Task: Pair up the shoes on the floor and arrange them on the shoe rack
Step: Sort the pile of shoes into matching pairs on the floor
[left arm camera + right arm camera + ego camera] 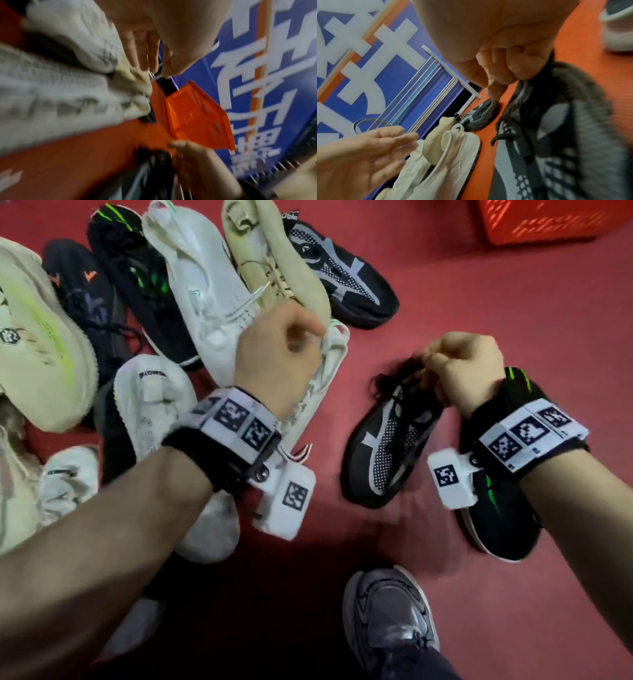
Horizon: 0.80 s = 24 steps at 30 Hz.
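Observation:
My right hand (459,371) grips a black-and-grey mesh shoe (387,450) by its collar, toe pointing down toward me; in the right wrist view the curled fingers (501,67) pinch that shoe (547,135). Its match (342,275) lies at the far edge of the pile. My left hand (284,347) hovers over a white knit shoe (329,364) with fingers (147,54) straight, holding nothing. A black shoe with green stripes (496,508) lies under my right wrist, and another like it (130,275) is in the pile. The wire shoe rack (419,94) stands by the blue wall.
Several white, beige and dark shoes crowd the red floor (513,320) at left. An orange crate (548,217) stands at the far right. My own foot in a grey shoe (390,621) is near the bottom. A blue banner (257,67) covers the wall.

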Motion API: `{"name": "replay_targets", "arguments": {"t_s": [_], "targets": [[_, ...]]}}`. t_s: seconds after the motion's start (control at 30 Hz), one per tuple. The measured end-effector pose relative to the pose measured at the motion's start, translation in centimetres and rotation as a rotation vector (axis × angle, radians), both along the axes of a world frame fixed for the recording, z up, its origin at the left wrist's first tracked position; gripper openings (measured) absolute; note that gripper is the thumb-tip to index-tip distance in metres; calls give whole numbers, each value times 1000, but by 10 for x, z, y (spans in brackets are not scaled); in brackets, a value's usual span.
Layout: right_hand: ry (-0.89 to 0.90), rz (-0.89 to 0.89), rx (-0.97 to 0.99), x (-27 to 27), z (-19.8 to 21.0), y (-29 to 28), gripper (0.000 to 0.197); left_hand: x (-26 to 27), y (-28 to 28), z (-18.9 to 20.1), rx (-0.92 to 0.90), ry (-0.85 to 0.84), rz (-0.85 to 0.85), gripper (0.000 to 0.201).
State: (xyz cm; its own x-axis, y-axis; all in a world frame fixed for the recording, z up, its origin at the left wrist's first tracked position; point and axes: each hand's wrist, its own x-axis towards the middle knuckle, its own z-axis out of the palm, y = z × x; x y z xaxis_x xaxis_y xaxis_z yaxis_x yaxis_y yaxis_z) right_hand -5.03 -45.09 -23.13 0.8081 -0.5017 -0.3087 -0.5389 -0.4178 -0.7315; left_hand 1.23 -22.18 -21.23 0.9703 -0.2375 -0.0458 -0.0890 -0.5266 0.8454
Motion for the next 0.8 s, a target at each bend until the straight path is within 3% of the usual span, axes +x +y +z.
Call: {"name": "replay_targets", "arguments": {"t_s": [0.1,0.23,0.3,0.37,0.43,0.6,0.7,0.8], "targets": [[1,-92,-91,-21,3,-19,16,-49,-39,-15,75,97,-247,17],[252,-75,-422,-42,13,-54,17,-88,-71,-38,440,170,-501,79],[426,28,-528,-51,13,-64,36,-100,-77,-44,561,122,-500,98],[522,102,-565,-57,9,-66,59,-107,-77,-50,592,63,-481,102],[536,122,-548,-58,3,-61,67,-107,-75,-55,604,33,-475,102],[433,54,-465,-52,-3,-49,56,-108,-79,-53,623,15,-432,101],[381,16,-405,-54,-1,-40,58,-112,-83,-51,622,51,-332,100],[289,19,-350,-46,-6,-20,48,-115,-82,-48,615,114,-252,99]]}}
